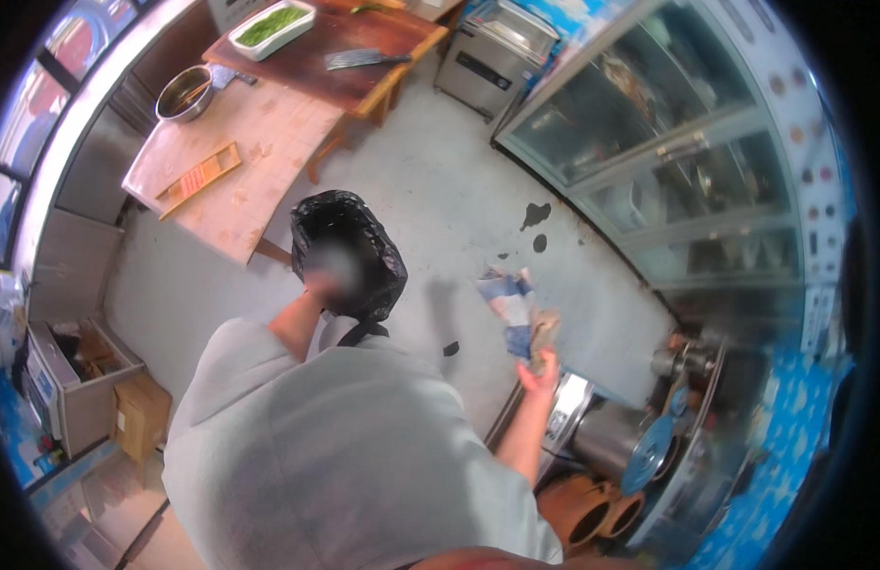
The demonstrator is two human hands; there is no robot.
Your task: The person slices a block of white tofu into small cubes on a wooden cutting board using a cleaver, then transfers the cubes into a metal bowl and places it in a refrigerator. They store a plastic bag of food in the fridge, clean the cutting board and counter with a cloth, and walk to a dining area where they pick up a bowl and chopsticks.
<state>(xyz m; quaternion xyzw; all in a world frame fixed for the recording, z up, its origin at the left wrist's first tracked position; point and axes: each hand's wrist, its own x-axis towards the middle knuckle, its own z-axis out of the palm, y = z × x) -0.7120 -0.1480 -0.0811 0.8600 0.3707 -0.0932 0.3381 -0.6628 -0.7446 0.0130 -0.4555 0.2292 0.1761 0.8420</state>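
In front of me is a bin lined with a black plastic bag (pixel 383 274). My left hand (pixel 324 281) is over the bag's open mouth. A grey blur covers its fingers, so what it holds or touches there is hidden. Out to the right, my right hand (pixel 540 372) grips a crumpled blue-and-white cloth (pixel 510 303) together with a brownish piece (pixel 545 328) of cloth or paper. Both hang above the floor, partly smeared by motion.
A pale table (pixel 269 178) holds a wooden mandoline slicer (pixel 200 179) and a steel bowl (pixel 185 96). Behind it, a cleaver (pixel 365 59) and a tray of chopped greens (pixel 272 27) lie on a brown board (pixel 304 75). A glass-door cabinet (pixel 654 142), steel pot (pixel 604 434) and clay pots (pixel 575 509) line the right.
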